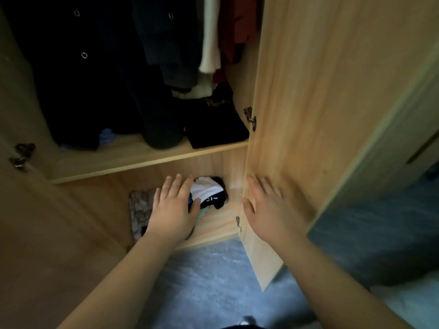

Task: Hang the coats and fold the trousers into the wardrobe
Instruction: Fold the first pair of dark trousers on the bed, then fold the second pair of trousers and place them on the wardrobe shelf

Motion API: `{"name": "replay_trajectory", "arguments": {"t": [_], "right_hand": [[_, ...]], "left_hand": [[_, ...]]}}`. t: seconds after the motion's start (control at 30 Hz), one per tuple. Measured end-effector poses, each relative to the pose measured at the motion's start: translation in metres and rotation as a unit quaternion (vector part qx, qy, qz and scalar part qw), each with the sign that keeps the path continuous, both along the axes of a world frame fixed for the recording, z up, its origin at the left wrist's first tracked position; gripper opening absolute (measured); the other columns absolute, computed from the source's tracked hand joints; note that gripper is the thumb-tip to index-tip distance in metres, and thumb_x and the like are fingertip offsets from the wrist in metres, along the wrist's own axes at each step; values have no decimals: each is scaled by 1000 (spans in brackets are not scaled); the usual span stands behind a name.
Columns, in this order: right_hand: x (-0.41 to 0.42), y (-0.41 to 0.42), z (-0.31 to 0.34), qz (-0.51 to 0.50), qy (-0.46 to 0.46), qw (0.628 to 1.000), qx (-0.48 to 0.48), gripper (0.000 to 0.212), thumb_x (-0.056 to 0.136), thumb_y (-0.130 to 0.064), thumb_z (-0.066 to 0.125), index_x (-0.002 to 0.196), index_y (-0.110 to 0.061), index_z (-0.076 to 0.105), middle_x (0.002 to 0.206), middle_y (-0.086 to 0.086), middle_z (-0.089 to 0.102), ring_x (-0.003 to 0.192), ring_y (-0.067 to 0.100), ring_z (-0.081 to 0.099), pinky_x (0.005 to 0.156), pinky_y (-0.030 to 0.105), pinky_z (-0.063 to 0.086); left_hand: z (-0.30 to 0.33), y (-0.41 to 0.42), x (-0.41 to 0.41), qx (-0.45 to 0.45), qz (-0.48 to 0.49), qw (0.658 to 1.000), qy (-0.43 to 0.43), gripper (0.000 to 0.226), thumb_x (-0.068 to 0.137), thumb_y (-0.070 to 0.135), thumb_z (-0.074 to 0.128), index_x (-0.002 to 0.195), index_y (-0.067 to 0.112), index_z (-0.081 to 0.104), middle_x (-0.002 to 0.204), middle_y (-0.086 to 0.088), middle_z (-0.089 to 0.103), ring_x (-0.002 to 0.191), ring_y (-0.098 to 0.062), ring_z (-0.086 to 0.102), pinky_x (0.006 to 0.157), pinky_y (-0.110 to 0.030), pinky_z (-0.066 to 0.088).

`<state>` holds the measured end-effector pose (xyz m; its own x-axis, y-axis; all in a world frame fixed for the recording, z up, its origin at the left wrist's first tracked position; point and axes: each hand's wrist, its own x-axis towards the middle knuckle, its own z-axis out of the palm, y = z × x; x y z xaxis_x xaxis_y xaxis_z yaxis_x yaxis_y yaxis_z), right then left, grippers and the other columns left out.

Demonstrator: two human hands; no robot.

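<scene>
The wooden wardrobe [147,160] stands open in front of me. Dark coats [78,79] hang in its upper part, beside a white garment [210,43] and a red one [237,27]. Folded black clothing [216,129] lies on the shelf at the right. In the lower compartment sits a pile of folded clothes [209,193], white and black on top. My left hand [173,210] lies flat on this pile, fingers spread. Against the inner face of the right door [308,115], near its lower edge, rests my right hand [268,207], flat and holding nothing.
A pale crumpled cloth [140,210] lies left of the pile in the lower compartment. The left door [23,210] stands open at the left, with a hinge [22,155]. Blue floor [209,281] shows below. A light cupboard front [403,138] stands right of the open door.
</scene>
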<state>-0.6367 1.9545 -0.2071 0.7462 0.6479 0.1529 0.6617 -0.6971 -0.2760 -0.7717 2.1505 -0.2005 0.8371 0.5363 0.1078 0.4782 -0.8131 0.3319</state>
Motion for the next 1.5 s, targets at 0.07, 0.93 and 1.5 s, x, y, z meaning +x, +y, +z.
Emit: {"name": "replay_trajectory", "arguments": {"t": [0.07, 0.93, 1.5], "right_hand": [[-31, -21, -6, -24, 3, 1000, -11, 58, 101, -49, 30, 155, -32, 15, 164, 0, 23, 151, 24, 18, 118, 51, 25], [-338, -351, -11, -339, 43, 939, -41, 78, 89, -62, 8, 159, -29, 18, 167, 3, 17, 155, 27, 9, 122, 55, 12], [-393, -727, -49, -522, 101, 847, 8, 64, 103, -52, 31, 160, -34, 8, 169, -3, 6, 155, 20, -2, 125, 49, 5]], "left_hand": [[0, -17, -32, 6, -11, 1000, 2, 63, 101, 50, 36, 158, 32, 16, 167, 0, 10, 154, -23, -3, 124, -50, 4], [-8, -321, -190, -23, -311, 950, 30, 66, 101, 53, 34, 159, 34, 8, 168, -3, 2, 154, -27, -8, 123, -52, 3], [-50, -725, -138, 1, -504, 860, 81, 67, 101, 53, 33, 159, 31, 8, 168, -6, 6, 154, -30, -4, 123, -53, 7]]}}
